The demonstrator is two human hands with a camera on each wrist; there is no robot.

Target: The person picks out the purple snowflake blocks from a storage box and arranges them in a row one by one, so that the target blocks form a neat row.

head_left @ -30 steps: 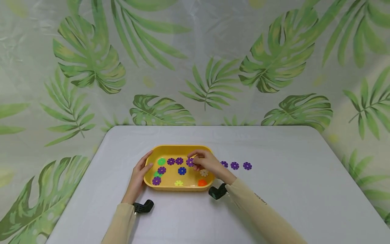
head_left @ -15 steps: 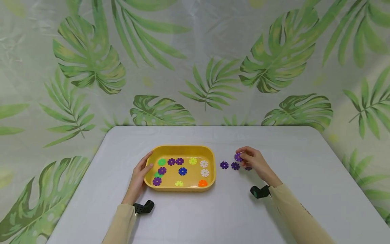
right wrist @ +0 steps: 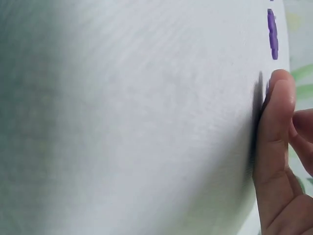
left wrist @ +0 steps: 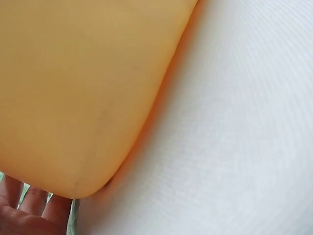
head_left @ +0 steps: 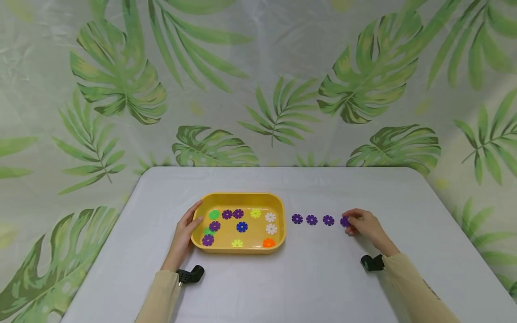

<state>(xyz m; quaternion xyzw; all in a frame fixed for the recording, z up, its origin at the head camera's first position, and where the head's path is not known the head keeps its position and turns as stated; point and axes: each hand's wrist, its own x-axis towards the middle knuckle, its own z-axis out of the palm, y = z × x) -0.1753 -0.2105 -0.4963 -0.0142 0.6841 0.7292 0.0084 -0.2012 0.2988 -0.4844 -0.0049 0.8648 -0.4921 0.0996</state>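
"What was seen nearest?"

"Two beige sleeves [head_left: 156, 298]; a black device [head_left: 194, 274] was worn at each wrist."

"How was the yellow tray [head_left: 238, 251] held?"

"Its left rim was gripped by the left hand [head_left: 186, 228], with the thumb laid inside. Notched discs in purple, green, yellow and white [head_left: 208, 240] were held in it, around a blue one [head_left: 242, 227]."

"And the right hand [head_left: 365, 228]?"

"A purple notched disc [head_left: 344, 222] was pinched in its fingertips, just past the right end of a row of three purple discs [head_left: 312, 220] on the white table [head_left: 323, 282]."

"Farthest off?"

"A leaf-printed backdrop [head_left: 282, 58] was seen."
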